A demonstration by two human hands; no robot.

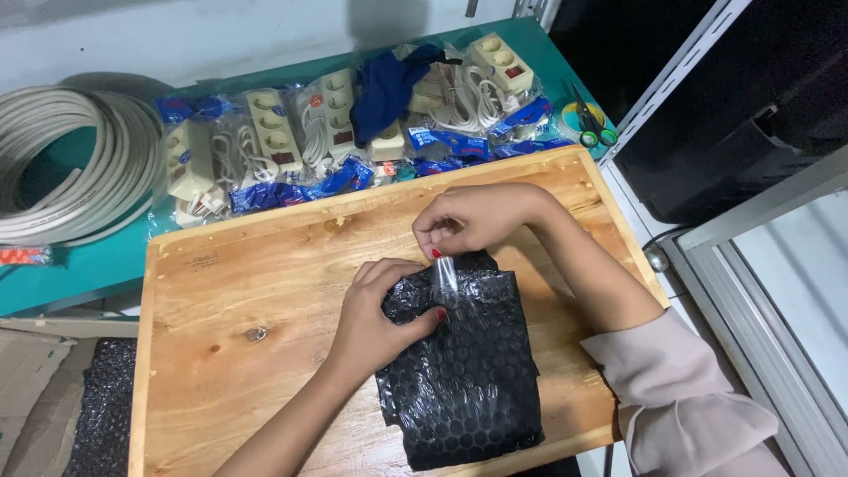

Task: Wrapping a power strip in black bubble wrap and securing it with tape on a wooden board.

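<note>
Hiding its contents, black bubble wrap (464, 371) under left hand (375, 322).

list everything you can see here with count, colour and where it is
bubble-wrapped parcel: one, black, on the wooden board, under both hands
clear tape strip: one, transparent, at the parcel's top edge
wooden board: one, light brown, on the table
packaged power strips: several, cream in clear bags with blue labels, in a row behind the board
cable coil: one, off-white, far left
cloth: one, dark blue, draped over the power strips
scissors: one, green handles, upper right
table: one, teal
bubble wrap sheet: one, black, lower left
left hand: pressing the parcel
right hand: fingers pinching the tape
</note>
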